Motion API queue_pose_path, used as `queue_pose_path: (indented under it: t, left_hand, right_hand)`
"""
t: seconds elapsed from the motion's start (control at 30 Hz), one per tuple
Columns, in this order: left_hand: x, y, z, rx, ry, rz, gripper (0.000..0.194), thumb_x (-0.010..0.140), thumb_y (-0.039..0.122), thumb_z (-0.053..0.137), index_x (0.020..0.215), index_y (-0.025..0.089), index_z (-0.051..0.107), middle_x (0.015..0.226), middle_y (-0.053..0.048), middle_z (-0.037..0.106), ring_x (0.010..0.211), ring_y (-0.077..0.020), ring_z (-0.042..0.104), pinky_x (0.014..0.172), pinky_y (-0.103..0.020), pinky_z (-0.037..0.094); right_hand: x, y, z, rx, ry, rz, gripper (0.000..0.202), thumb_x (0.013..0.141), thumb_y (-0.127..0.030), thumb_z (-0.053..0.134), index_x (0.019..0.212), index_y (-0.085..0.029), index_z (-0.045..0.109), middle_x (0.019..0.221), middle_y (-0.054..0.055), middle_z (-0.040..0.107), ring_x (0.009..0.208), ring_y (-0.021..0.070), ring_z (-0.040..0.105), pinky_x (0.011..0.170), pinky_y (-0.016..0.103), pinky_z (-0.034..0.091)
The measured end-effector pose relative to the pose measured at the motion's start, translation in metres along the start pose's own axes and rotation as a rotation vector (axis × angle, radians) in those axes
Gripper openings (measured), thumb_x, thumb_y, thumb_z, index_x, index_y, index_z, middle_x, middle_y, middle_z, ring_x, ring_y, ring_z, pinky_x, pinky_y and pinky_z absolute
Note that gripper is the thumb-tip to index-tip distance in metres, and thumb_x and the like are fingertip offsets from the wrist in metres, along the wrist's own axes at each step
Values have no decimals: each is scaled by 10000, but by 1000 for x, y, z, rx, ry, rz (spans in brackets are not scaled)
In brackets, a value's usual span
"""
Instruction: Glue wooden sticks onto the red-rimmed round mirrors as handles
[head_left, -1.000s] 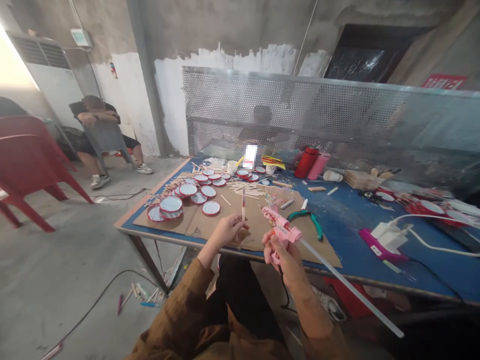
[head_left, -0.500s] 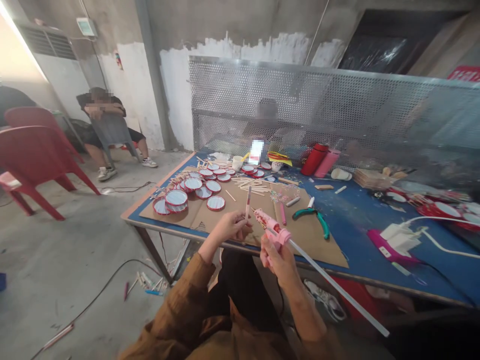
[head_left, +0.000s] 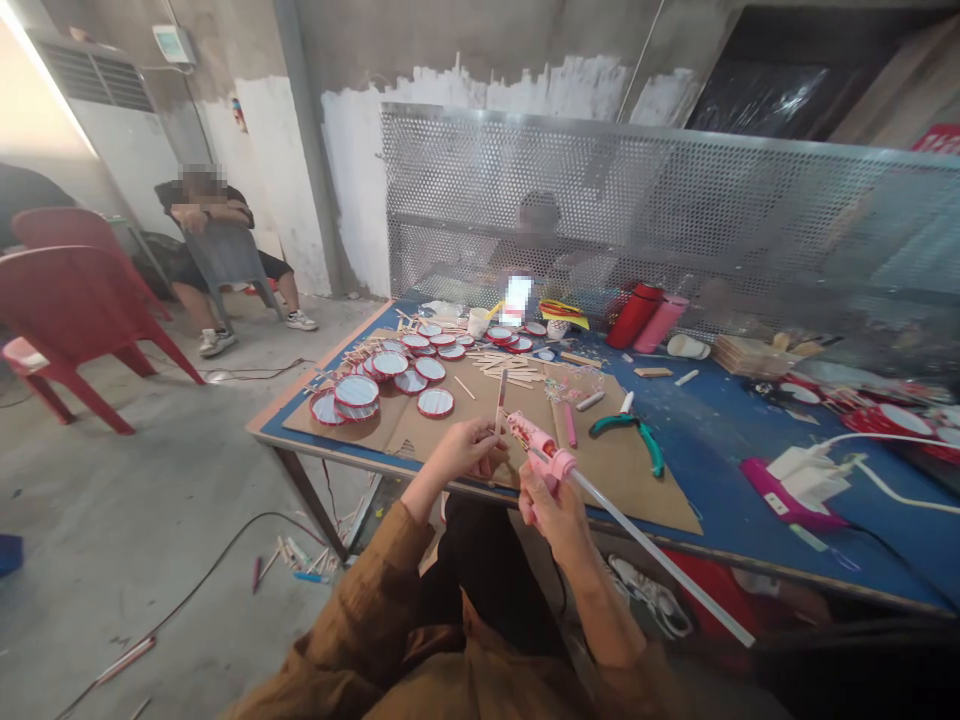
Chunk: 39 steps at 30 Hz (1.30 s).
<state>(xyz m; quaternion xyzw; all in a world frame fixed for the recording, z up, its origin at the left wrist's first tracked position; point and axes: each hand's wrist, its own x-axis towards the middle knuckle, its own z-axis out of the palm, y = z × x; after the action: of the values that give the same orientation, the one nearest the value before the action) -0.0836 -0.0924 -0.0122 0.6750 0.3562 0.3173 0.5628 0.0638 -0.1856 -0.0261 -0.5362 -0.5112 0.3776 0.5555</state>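
My left hand (head_left: 472,448) pinches a flat wooden stick (head_left: 502,398) that stands upright above the table's near edge. My right hand (head_left: 553,505) is wrapped round the grip of a pink hot glue gun (head_left: 534,436). The gun's nozzle is right beside the stick; whether they touch I cannot tell. A long clear glue stick (head_left: 660,555) juts out of the gun's back toward me. Under both hands spreads a brown cardboard sheet (head_left: 622,490). Round red-rimmed discs (head_left: 435,402), several of them stacked, lie left of my hands.
Loose wooden sticks (head_left: 502,362) lie behind my hands. Teal-handled pliers (head_left: 649,445), a pink marker (head_left: 571,425) and a purple power strip (head_left: 784,495) are to the right. Red and pink bottles (head_left: 634,315) stand by the perforated metal screen (head_left: 675,200). A person (head_left: 214,230) sits at the left.
The glue gun's nozzle has shifted slightly along the stick, and the rear of the glue stick has swung a little left. Both hands keep their holds. The camera view has moved slightly.
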Motion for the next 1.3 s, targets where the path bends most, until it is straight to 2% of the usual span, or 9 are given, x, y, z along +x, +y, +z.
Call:
queue_pose_path:
  t: [0.17,0.33,0.6,0.8,1.0,1.3]
  left_hand:
    - [2,-7,0,-25,1,18,356,857,367,505,1106,123,580,970,-113,713,403,-54,561,392,-159,427]
    - [2,-6,1,-21,11,21,357,861,366,493,1101,118,585,935,-105,720,394,-54,550,391,-157,427]
    - [-1,-2,0,-23,5,11,357,870,352,496,1114,107,587,842,-79,717,389,-55,542,396,-155,431]
    - [1,-7,0,-25,5,42,374,875,371,497,1135,117,587,961,-105,713,421,-64,577,402,-168,452]
    - [3,-11,-1,-51,0,42,419,870,408,518,1169,121,575,989,-117,709,429,-59,580,396,-156,439]
    - [3,-6,-1,-88,-11,2,379,860,381,542,1129,115,563,1024,-130,699,429,-51,580,382,-143,419]
  right_hand:
    - [2,0,1,9,-17,-12,411,804,-604,613,849,-209,510,416,-107,370,323,71,344,310,187,218]
    - [5,3,1,33,-24,-47,381,824,-557,617,909,-206,493,496,-95,433,358,68,386,333,180,257]
    - [4,4,-1,-90,-24,-29,439,803,-627,584,783,-191,539,398,-80,411,325,79,388,306,187,254]
    - [5,6,-1,-87,1,-38,437,800,-619,592,809,-185,549,398,-85,407,321,78,387,300,183,254]
    - [6,9,0,-60,19,-35,430,798,-604,610,865,-184,543,431,-87,426,339,78,399,314,181,274]
    - [4,5,0,-58,3,-18,446,789,-606,618,890,-176,551,406,-88,421,337,82,400,312,180,263]
